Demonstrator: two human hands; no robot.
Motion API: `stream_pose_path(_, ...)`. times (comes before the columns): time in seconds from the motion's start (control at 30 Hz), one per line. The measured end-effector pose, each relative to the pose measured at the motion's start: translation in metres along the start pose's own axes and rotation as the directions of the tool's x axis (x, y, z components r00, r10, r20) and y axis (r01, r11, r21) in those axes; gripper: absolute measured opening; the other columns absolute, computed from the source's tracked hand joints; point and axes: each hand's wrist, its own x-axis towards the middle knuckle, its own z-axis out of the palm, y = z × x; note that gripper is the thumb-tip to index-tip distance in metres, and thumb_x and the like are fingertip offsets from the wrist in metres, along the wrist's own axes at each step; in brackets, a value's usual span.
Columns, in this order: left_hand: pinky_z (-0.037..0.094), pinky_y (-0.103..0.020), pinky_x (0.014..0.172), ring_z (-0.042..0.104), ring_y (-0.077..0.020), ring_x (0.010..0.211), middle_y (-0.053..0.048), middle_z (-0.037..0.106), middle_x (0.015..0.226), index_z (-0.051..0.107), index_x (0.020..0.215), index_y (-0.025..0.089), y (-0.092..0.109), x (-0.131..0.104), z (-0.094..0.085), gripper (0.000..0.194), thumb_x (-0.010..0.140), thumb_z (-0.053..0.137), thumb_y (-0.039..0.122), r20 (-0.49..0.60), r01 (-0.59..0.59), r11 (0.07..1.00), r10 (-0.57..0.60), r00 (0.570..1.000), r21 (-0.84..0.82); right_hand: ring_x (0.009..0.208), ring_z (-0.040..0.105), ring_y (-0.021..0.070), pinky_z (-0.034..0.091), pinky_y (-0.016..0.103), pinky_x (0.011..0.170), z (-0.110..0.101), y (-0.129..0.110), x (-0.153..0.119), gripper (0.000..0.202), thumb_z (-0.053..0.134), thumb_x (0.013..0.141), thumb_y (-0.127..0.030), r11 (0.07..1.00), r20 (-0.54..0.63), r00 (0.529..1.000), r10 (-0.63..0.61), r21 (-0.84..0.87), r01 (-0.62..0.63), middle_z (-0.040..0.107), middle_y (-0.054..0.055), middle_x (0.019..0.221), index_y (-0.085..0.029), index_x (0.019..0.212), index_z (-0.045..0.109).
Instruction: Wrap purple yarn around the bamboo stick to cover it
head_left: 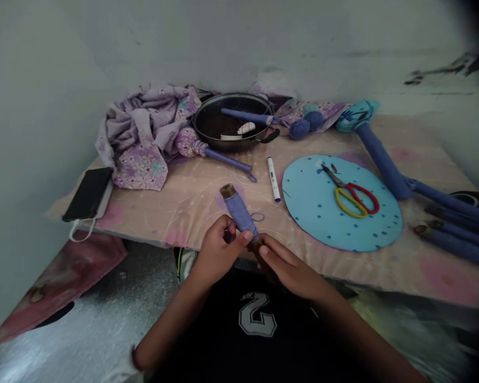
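Between my hands is a brown stick (228, 191), its upper part wound with purple yarn (239, 211). My left hand (222, 247) is closed round the wound part, with the thumb pressed on the lower turns. Lower down, my right hand (289, 263) grips the bare brown part. A small loop of yarn (258, 217) sticks out to the right of the winding. The stick tilts, its top end pointing away from me and to the left. Its bottom end is hidden by my right hand and the dark shirt behind.
Scissors (349, 194) lie on a round blue board (315, 229). A marker (273, 180), a phone (88, 194), crumpled floral cloth (143, 133) and a black pan (211, 141) are on the table. Purple-wrapped sticks (459, 244) lie at right, near yarn balls (299, 129).
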Motion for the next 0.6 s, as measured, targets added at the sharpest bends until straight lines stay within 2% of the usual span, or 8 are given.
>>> stream_pose_path(0.03,0.033,-0.021,0.056,0.041,-0.0079,0.061,0.005,0.042,0.067,0.037,0.074,0.019,0.0,0.0,0.0,0.032,0.077,0.061,0.04,0.018,0.011,1.0,-0.01,1.0,-0.03,0.068,0.049,0.0123,0.041,0.027,0.064,-0.001,0.001,0.0,0.027,0.035,0.095,-0.042,0.999,0.021,0.999,0.027,0.036,-0.028,0.051,0.0,0.078,-0.02,0.094,0.05)
stream_pose_path(0.1,0.034,-0.021,0.056,0.044,-0.0083,0.061,0.004,0.046,0.067,0.037,0.075,0.019,0.001,0.0,-0.001,0.03,0.079,0.059,0.039,0.054,0.042,0.997,-0.039,0.998,-0.063,0.066,0.051,0.0114,0.042,0.025,0.061,-0.003,0.007,0.001,0.022,0.045,0.091,-0.042,0.994,0.005,1.0,0.029,0.106,-0.03,0.053,0.0,0.079,-0.02,0.089,0.047)
stream_pose_path(0.17,0.036,-0.022,0.057,0.047,-0.009,0.063,0.003,0.05,0.071,0.041,0.078,0.018,0.003,-0.002,-0.001,0.024,0.081,0.056,0.037,0.065,0.051,0.998,-0.049,0.997,-0.029,0.064,0.053,0.011,0.043,0.024,0.057,-0.003,0.013,0.005,0.026,0.059,0.082,-0.041,0.98,-0.009,1.0,0.021,0.2,-0.019,0.055,-0.001,0.079,-0.021,0.087,0.043)
stream_pose_path(0.23,0.036,-0.022,0.058,0.046,-0.0092,0.065,0.002,0.05,0.074,0.044,0.081,0.018,0.003,-0.003,0.0,0.021,0.083,0.054,0.036,0.068,0.033,0.999,-0.036,0.997,0.04,0.053,0.052,0.0095,0.04,0.023,0.049,-0.001,0.016,0.008,0.034,0.066,0.077,-0.039,0.956,-0.009,0.999,0.047,0.289,-0.042,0.053,-0.005,0.07,-0.022,0.085,0.038)
stream_pose_path(0.33,0.036,-0.022,0.058,0.043,-0.0086,0.064,0.003,0.046,0.073,0.043,0.08,0.018,0.002,-0.006,0.002,0.019,0.083,0.054,0.034,0.131,-0.011,0.995,-0.003,0.991,0.104,0.042,0.043,0.0065,0.032,0.02,0.041,0.005,0.014,0.012,0.032,0.065,0.078,-0.039,0.937,-0.051,0.993,0.108,0.339,-0.084,0.048,-0.008,0.062,-0.023,0.089,0.04)
stream_pose_path(0.43,0.036,-0.022,0.057,0.041,-0.0084,0.062,0.004,0.044,0.071,0.042,0.08,0.019,0.0,-0.007,0.004,0.022,0.082,0.056,0.035,0.179,-0.019,0.997,0.006,0.984,0.074,0.05,0.043,0.007,0.034,0.021,0.046,0.009,0.014,0.013,0.028,0.061,0.081,-0.039,0.952,-0.107,0.992,0.07,0.304,-0.034,0.05,-0.005,0.069,-0.021,0.098,0.049)
stream_pose_path(0.6,0.038,-0.024,0.06,0.047,-0.0097,0.066,0.002,0.05,0.073,0.046,0.081,0.018,-0.003,-0.006,0.003,0.023,0.085,0.051,0.04,0.164,-0.035,0.999,0.032,0.986,0.014,0.053,0.044,0.0103,0.035,0.024,0.049,0.008,0.029,0.013,0.029,0.047,0.086,-0.043,0.866,0.026,0.998,0.054,0.497,-0.06,0.05,-0.002,0.065,-0.017,0.095,0.057)
